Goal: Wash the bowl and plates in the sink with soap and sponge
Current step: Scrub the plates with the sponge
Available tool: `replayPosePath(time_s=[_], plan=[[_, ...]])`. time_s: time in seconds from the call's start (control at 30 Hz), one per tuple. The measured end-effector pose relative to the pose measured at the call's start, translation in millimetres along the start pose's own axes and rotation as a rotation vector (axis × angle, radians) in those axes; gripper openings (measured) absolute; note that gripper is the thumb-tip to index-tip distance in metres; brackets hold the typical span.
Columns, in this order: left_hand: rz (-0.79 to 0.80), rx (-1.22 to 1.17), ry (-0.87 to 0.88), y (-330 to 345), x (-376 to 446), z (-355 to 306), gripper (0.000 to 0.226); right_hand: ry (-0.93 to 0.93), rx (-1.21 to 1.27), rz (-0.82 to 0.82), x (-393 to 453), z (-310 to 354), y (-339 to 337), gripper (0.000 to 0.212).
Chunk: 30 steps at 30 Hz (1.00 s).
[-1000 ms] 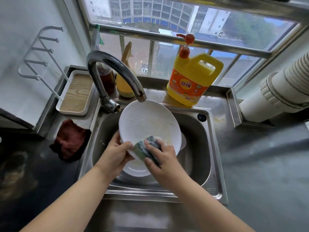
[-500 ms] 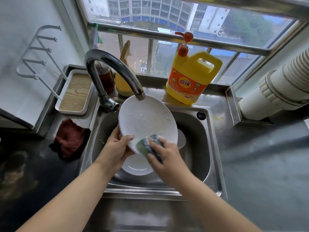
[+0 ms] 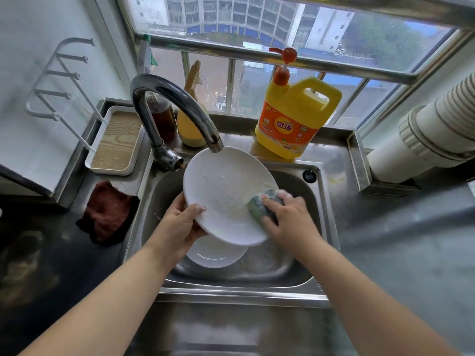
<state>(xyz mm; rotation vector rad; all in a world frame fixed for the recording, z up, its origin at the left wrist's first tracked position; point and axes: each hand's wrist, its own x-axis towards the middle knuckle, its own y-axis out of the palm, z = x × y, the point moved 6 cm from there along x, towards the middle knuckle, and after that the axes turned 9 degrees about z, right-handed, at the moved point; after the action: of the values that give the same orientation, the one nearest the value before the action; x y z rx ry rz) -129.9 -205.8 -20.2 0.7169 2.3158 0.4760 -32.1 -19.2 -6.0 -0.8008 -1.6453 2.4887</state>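
A white plate (image 3: 223, 186) is held tilted over the steel sink (image 3: 321, 227), just under the tap spout. My left hand (image 3: 180, 224) grips its lower left rim, thumb on the face. My right hand (image 3: 288, 217) grips a green sponge (image 3: 259, 205) with suds and presses it on the plate's right edge. Streaks of foam lie across the plate. Below it, another white dish (image 3: 216, 255) lies in the basin, mostly hidden by the plate. No water runs from the tap.
The curved tap (image 3: 169, 109) arches over the sink's left. A yellow soap jug with a pump (image 3: 293, 116) stands behind the sink, next to a yellow spray bottle (image 3: 190, 124) and a brown bottle (image 3: 162, 116). A brown cloth (image 3: 108, 211) and a wooden-bottomed tray (image 3: 115, 142) lie to the left.
My right hand slid the sponge from the plate's lower middle to its right edge. The plate tilted a little more toward me; my left hand kept its grip.
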Motion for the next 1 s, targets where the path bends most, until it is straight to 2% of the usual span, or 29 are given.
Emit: replayPosePath(time_s=[0.17, 0.3, 0.37, 0.47, 0.57, 0.63, 0.73, 0.83, 0.87, 0.9, 0.97, 1.0], plan=[[0.024, 0.015, 0.022, 0, 4, -1, 0.04, -0.217, 0.185, 0.043, -33, 67, 28, 0.06], [-0.001, 0.013, -0.016, -14, 2, 2, 0.038, -0.297, 0.146, 0.05, -29, 44, 24, 0.049], [-0.014, 0.023, -0.032, -19, 3, 0, 0.037, -0.257, 0.046, 0.026, -17, 18, 15, 0.048], [0.05, 0.083, -0.083, -17, 4, -3, 0.036, -0.123, -0.046, 0.016, 4, -15, -2, 0.05], [0.106, 0.092, -0.113, -13, 7, -5, 0.034, -0.066, -0.068, -0.035, 12, -17, -15, 0.053], [0.108, 0.082, -0.111, -13, 10, -8, 0.035, -0.105, -0.008, -0.069, 8, -4, -18, 0.054], [0.137, 0.12, -0.12, -11, 11, -11, 0.035, -0.229, 0.196, 0.015, -4, 18, -12, 0.053], [0.133, 0.2, -0.145, -15, 12, -16, 0.038, -0.22, 0.377, -0.002, -6, 12, -15, 0.051], [0.126, 0.227, -0.153, -17, 12, -18, 0.038, -0.165, 0.404, -0.018, -4, 4, -18, 0.059], [0.125, 0.249, -0.155, -18, 12, -21, 0.038, -0.086, 0.473, 0.003, -3, -5, -20, 0.076], [0.131, 0.261, -0.162, -18, 13, -26, 0.035, 0.078, 0.796, 0.156, -1, -19, -15, 0.117], [0.147, 0.251, -0.17, -16, 13, -28, 0.035, 0.108, 0.991, 0.242, -2, -21, -9, 0.129]])
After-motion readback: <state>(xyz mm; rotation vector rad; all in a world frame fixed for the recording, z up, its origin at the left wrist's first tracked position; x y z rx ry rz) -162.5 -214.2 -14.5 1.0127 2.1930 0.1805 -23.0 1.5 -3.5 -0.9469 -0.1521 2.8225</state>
